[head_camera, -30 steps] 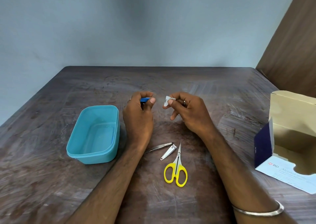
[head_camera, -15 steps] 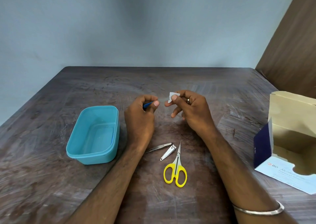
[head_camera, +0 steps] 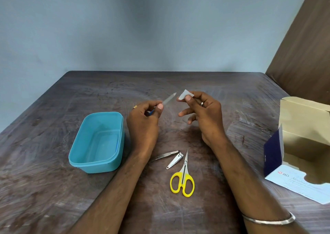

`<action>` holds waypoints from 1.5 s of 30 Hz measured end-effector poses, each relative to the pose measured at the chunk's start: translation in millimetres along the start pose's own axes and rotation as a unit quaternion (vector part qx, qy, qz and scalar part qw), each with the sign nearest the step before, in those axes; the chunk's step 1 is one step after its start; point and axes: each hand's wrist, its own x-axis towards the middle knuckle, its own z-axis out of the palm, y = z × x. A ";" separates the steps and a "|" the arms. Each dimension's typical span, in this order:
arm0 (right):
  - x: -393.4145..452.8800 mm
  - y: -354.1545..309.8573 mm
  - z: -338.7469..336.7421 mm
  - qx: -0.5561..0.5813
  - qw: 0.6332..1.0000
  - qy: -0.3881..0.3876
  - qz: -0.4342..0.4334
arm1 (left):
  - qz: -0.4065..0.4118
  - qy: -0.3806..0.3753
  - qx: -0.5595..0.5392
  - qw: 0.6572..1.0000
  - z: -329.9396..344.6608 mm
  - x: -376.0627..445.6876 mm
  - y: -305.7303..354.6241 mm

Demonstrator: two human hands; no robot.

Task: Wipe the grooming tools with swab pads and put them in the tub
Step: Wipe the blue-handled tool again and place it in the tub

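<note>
A person's left hand (head_camera: 142,125) grips the blue handle of a nail file (head_camera: 168,99) above a worn wooden tabletop (head_camera: 205,84), thumb and fingers curled round the handle so the grey blade points up and to the right. The right hand (head_camera: 203,114) pinches a small white swab pad (head_camera: 184,94) between thumb and forefinger, the lower fingers loosely spread; pad and file tip sit just apart, not touching. The file looks thin, stiff and light, best held by the handle as here, so that the blade stays free for the pad to run along; the pad looks soft and limp and would probably fold round the blade under a light pinch. A teal plastic tub (head_camera: 97,142), with nothing inside, stands to the left of the left forearm. Near the wrists lie tweezers (head_camera: 165,156), a small nail clipper (head_camera: 175,161) and yellow-handled scissors (head_camera: 183,178), close together, apparently not yet wiped. An opened box of alcohol swabs (head_camera: 300,151) stands at the right edge.
</note>
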 end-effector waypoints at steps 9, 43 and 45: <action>-4.9 4.2 10.0 -0.061 0.994 -0.081 0.032 | -0.108 -0.039 -0.157 0.981 3.5 -0.1 -1.7; -5.6 5.4 3.2 -0.188 0.970 -0.151 -0.018 | -0.042 -0.045 -0.119 0.991 -0.8 -2.4 4.5; -5.9 4.3 3.8 -0.173 0.974 -0.143 -0.011 | -0.039 -0.042 -0.118 0.991 -1.1 -2.3 5.0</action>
